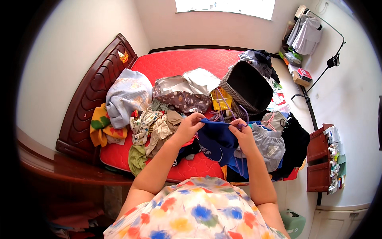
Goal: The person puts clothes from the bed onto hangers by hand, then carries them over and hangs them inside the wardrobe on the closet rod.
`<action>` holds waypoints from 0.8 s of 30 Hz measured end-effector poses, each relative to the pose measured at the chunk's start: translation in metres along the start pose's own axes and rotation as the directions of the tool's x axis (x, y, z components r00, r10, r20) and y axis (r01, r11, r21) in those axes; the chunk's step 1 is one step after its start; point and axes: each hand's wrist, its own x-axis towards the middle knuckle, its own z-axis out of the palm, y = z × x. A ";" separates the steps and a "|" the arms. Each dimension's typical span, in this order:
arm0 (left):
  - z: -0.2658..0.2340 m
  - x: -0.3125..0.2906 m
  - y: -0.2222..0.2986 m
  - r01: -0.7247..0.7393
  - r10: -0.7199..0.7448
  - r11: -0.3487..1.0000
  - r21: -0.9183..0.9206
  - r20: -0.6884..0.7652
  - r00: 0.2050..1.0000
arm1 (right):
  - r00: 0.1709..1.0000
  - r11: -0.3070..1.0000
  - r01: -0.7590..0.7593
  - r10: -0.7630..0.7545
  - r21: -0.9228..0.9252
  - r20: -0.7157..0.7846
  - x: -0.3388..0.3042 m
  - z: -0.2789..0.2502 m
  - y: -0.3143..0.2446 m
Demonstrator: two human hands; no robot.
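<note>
A dark blue piece of clothing (217, 141) with white print hangs stretched between my two hands, over the near edge of the bed. My left hand (191, 126) pinches its upper left edge. The opposite upper edge is gripped by my right hand (242, 135). A purple clothes hanger (245, 112) shows right at my right hand; I cannot tell whether the fingers hold it too. Below and right of that hand lie light grey shorts (266, 144). Whether the blue piece is shorts or a top is unclear.
On the red mattress (175, 59) lie a pale blue quilt (129, 95), a brown patterned cloth (181, 97), crumpled clothes (147, 125), a yellow basket (221, 99) and an open fabric box (248, 87). Black clothing (295, 139) hangs over the right edge. A green container (293, 223) stands lower right.
</note>
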 end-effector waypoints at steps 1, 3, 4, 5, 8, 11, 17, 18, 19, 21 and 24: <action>0.000 0.000 0.003 0.074 -0.067 0.994 -0.087 0.076 0.995 | 1.000 1.000 0.000 0.000 0.000 -0.004 0.001 -0.004 0.002; -0.002 0.002 0.008 0.072 -0.068 0.995 -0.071 0.067 0.995 | 1.000 0.998 0.011 -0.012 -0.055 -0.025 0.002 -0.009 0.003; -0.003 0.002 0.009 0.070 -0.067 0.996 -0.057 0.054 0.996 | 1.000 0.999 0.010 -0.011 -0.054 -0.025 0.001 -0.012 0.002; -0.004 0.002 0.006 0.049 -0.047 0.997 -0.052 0.033 0.998 | 0.997 0.998 0.059 -0.059 -0.003 -0.043 -0.002 -0.016 -0.001; -0.009 0.003 0.004 0.037 -0.049 0.994 -0.099 -0.114 0.992 | 0.992 0.995 0.098 -0.096 0.030 -0.080 -0.014 -0.030 -0.019; -0.019 0.009 -0.005 0.013 -0.042 0.984 -0.175 -0.168 0.985 | 0.992 1.000 -0.006 0.010 0.029 -0.129 -0.029 -0.056 -0.028; -0.025 0.015 -0.003 -0.005 -0.046 0.984 -0.178 -0.283 0.958 | 0.984 0.982 -0.176 0.175 0.066 0.015 -0.054 -0.072 -0.020; -0.025 0.016 -0.003 -0.004 -0.046 0.984 -0.176 -0.279 0.959 | 0.973 0.974 -0.228 0.228 -0.015 0.030 -0.056 -0.070 -0.020; -0.025 0.017 -0.002 -0.025 -0.023 0.988 -0.155 -0.301 0.953 | 0.975 0.976 -0.217 0.217 -0.005 0.041 -0.056 -0.069 -0.016; -0.023 0.019 0.000 -0.046 0.002 0.990 -0.132 -0.319 0.948 | 0.975 0.976 -0.218 0.218 -0.015 0.036 -0.054 -0.064 -0.015; -0.021 0.017 0.006 -0.069 0.050 0.996 -0.050 -0.311 0.949 | 0.982 0.982 -0.184 0.186 -0.044 0.035 -0.050 -0.058 -0.019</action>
